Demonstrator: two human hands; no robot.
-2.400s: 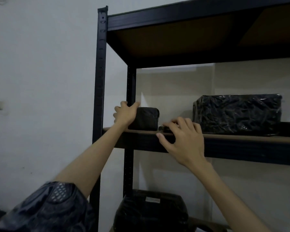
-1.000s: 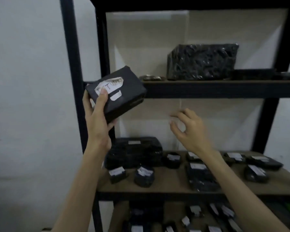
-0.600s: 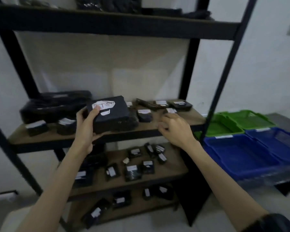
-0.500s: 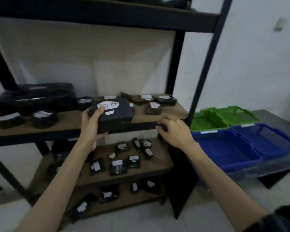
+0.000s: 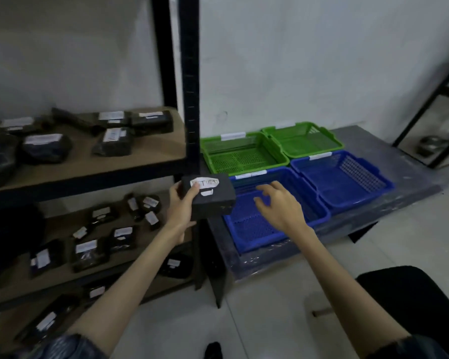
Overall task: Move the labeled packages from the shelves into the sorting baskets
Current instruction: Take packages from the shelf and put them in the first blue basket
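While the left hand [image 5: 180,203] grips a black package [image 5: 210,195] at about the centre of the view, thumb on top beside the white handwritten label and fingers curled underneath, the right hand [image 5: 280,203] hovers just to its three o'clock with fingers loosely spread and holding nothing. The package's long axis runs roughly nine to three, its right end already overhanging the near-left corner of the near blue basket [image 5: 249,229]. That basket lies toward three o'clock from the left hand and directly below the right hand, so the carrying hand looks to have only a short rightward and downward path to a drop there; whether this is the matching basket I cannot tell, as the tags on the rims are too small to read. Beyond it, at about two o'clock, sits a second blue basket [image 5: 347,177], and farther back two green baskets [image 5: 244,156] [image 5: 306,137], all four on a low dark tabletop [image 5: 399,161]. Out at nine o'clock, the shelves [image 5: 88,167] carry many more labeled packages [image 5: 46,146] waiting to be sorted.
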